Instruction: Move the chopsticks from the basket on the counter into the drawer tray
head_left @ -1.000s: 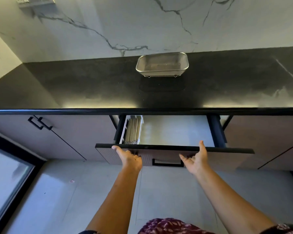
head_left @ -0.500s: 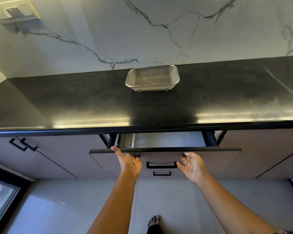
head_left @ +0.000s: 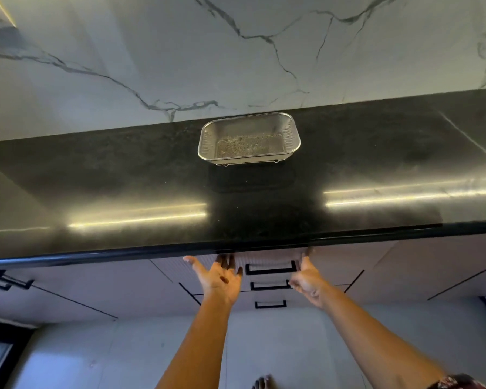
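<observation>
A steel mesh basket (head_left: 249, 138) stands on the black counter (head_left: 124, 178) near the back wall; I see no chopsticks in it. The top drawer (head_left: 267, 258) under the counter edge is pushed in, so its tray and the chopsticks are hidden. My left hand (head_left: 220, 277) lies flat against the drawer front, left of the black handle (head_left: 270, 268), fingers spread. On the other side of the handle, my right hand (head_left: 306, 279) presses the front with fingers apart. Neither hand holds anything.
Two more drawer handles (head_left: 270, 284) sit below the top one. Cabinet doors with black handles (head_left: 11, 282) are at the left. A marble wall (head_left: 236, 51) rises behind the counter. A bare foot (head_left: 263, 383) shows on the pale floor.
The drawer went from partly open, with chopsticks visible in its tray, to pushed in under the counter. Both hands followed the drawer front forward. The view tilted up.
</observation>
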